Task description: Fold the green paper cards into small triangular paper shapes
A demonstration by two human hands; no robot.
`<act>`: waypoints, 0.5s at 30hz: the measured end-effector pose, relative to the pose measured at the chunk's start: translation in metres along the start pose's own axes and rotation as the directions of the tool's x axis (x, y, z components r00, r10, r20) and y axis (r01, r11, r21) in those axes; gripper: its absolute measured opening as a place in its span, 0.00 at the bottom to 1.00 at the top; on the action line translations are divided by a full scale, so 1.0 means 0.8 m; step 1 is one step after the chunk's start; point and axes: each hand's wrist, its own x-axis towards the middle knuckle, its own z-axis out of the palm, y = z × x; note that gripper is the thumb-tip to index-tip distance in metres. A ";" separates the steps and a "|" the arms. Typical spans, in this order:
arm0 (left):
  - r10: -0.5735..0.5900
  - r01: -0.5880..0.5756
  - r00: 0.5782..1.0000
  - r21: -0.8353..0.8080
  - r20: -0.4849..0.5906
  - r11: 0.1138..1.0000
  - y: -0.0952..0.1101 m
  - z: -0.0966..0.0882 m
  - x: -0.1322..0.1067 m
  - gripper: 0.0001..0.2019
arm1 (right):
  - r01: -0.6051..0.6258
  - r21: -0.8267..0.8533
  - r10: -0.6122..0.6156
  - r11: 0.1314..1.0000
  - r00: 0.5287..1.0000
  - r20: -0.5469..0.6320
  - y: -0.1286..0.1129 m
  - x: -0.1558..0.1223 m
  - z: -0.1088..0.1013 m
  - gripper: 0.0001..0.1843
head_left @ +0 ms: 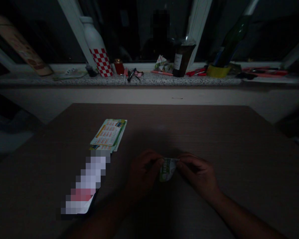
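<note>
Between my two hands, just above the table, is a small piece of printed green and white paper (168,169). My left hand (146,169) pinches its left upper corner between thumb and fingers. At the right upper corner, my right hand (200,171) grips it the same way. The paper's lower part hangs down and looks curved or folded; the dim light hides the detail. Left of my hands lies a stack of printed cards (109,134) in green, white and orange. A pixelated bright-screened device (89,179), perhaps a phone, sits at the stack's near end.
Behind the brown table (214,129) runs a speckled windowsill (144,80). On it stand a red-checked white bottle (99,54), a small red jar (119,67), a dark lidded cup (183,59), a green bottle (233,39), a tall tube (22,46) and yellow tape (218,70).
</note>
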 end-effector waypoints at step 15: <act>-0.217 0.213 0.976 -0.211 0.002 0.954 -0.008 0.005 0.004 0.08 | -0.087 0.044 0.085 0.995 0.996 0.035 -0.001 0.004 0.005 0.07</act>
